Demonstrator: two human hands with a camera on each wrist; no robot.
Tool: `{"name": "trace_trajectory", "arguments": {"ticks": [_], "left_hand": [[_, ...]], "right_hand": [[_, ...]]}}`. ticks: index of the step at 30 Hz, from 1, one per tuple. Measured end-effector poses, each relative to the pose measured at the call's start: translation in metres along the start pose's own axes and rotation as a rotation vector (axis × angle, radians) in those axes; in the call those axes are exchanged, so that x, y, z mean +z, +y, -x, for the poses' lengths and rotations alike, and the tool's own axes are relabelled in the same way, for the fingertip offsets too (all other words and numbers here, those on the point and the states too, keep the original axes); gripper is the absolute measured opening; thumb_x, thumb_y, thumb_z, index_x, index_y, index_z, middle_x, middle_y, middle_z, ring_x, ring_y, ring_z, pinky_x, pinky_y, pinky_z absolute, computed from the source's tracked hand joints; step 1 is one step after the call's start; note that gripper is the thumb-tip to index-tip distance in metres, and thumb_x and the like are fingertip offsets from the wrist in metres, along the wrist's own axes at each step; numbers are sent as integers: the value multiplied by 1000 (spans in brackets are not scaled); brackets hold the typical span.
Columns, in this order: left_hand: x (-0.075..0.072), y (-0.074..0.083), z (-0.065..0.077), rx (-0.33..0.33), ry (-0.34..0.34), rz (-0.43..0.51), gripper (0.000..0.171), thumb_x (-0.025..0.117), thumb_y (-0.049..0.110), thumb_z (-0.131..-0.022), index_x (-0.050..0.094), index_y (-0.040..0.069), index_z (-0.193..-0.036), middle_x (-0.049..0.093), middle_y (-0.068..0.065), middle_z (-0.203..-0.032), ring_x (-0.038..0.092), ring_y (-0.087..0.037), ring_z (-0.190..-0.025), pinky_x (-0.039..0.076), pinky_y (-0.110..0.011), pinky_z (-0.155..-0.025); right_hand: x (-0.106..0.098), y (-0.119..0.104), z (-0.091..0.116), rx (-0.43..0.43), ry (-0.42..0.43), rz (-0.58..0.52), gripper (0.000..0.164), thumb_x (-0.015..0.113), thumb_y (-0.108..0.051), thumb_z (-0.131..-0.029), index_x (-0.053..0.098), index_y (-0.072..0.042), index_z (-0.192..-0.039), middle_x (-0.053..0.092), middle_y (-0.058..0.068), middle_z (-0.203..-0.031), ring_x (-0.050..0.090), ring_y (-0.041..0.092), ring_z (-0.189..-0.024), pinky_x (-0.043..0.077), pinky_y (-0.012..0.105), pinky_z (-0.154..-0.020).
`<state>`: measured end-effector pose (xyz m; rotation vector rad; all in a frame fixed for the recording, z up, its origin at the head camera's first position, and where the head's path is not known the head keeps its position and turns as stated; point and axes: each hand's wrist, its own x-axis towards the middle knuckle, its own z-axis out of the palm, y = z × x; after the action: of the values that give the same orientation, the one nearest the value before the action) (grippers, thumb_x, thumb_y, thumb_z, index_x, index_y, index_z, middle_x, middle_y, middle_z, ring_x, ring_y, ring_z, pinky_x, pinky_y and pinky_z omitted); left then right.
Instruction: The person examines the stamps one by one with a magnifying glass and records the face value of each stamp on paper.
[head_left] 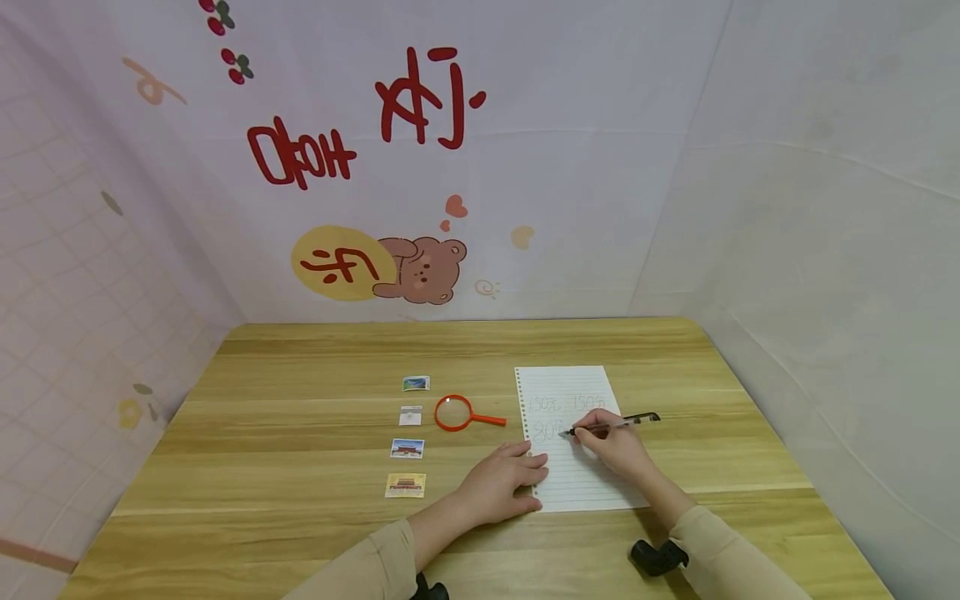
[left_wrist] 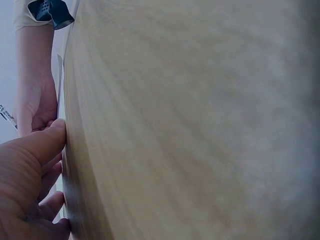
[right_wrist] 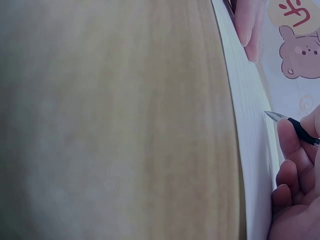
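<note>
My right hand (head_left: 617,446) grips a black gel pen (head_left: 641,418), its tip on a lined sheet of paper (head_left: 577,487). The sheet has punched holes down its left edge and handwriting reading "150元" twice, with "80" and a further mark on the line below. In the right wrist view the pen's metal tip (right_wrist: 271,115) points at the sheet. My left hand (head_left: 504,483) rests with fingers spread on the sheet's left edge; in the left wrist view the thumb (left_wrist: 47,142) and fingertips lie along the tabletop.
A red magnifying glass (head_left: 471,414) lies left of the sheet. Beyond it stands a column of small stamp-like pictures: a landscape (head_left: 416,383), a pale grey one (head_left: 410,416), a blue-sky building (head_left: 407,448) and a yellow building (head_left: 405,485). A printed cloth (head_left: 570,167) hangs behind the wooden table (head_left: 285,417).
</note>
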<state>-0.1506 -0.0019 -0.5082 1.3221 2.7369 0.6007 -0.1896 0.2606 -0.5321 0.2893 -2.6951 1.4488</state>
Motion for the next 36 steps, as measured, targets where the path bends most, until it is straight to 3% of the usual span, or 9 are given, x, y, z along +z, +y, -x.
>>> {"name": "trace_trajectory", "arguments": {"ticks": [10, 17, 22, 29, 33, 36], "left_hand": [[0, 0, 0, 2, 4, 0, 50, 75, 32, -88, 66, 13, -132, 56, 1, -141, 41, -25, -139, 33, -45, -113], [1, -1, 1, 4, -4, -5, 49, 75, 33, -88, 65, 14, -133, 55, 2, -142, 42, -26, -138, 33, -46, -113], [1, -1, 1, 1, -5, -5, 49, 75, 33, -88, 66, 14, -133, 55, 2, -142, 42, -26, -138, 33, -46, -112], [1, 0, 1, -2, -1, -3, 49, 75, 33, -88, 65, 14, -133, 55, 3, -142, 42, -26, -138, 33, -45, -113], [0, 1, 1, -4, 2, 2, 49, 75, 32, -88, 66, 13, -133, 55, 2, -141, 42, -26, -138, 33, -46, -113], [-1, 1, 1, -3, 4, 0, 49, 75, 32, -88, 66, 13, -133, 56, 2, -141, 42, -26, -138, 33, -47, -112]], "right_hand": [[0, -2, 0, 15, -60, -11, 3, 73, -16, -89, 72, -14, -87, 69, -6, -76, 61, 9, -70, 46, 23, -64], [-6, -2, -2, 41, -126, -173, 11, 67, -15, -95, 70, -5, -100, 73, 4, -84, 63, 15, -74, 49, 25, -64], [-9, -1, -3, 36, -150, -231, 19, 63, -16, -99, 65, -1, -110, 73, 10, -89, 67, 17, -82, 50, 24, -68], [-19, 2, -2, -63, -124, -255, 20, 59, -7, -99, 59, 4, -116, 74, 13, -94, 67, 10, -86, 51, 20, -66], [-27, 8, -3, -219, -83, -386, 21, 57, 12, -93, 56, 18, -114, 67, 31, -97, 68, 11, -90, 54, 19, -71], [-34, 9, -2, -358, -70, -408, 27, 54, 23, -88, 53, 24, -115, 61, 40, -101, 68, 12, -99, 55, 21, -80]]}}
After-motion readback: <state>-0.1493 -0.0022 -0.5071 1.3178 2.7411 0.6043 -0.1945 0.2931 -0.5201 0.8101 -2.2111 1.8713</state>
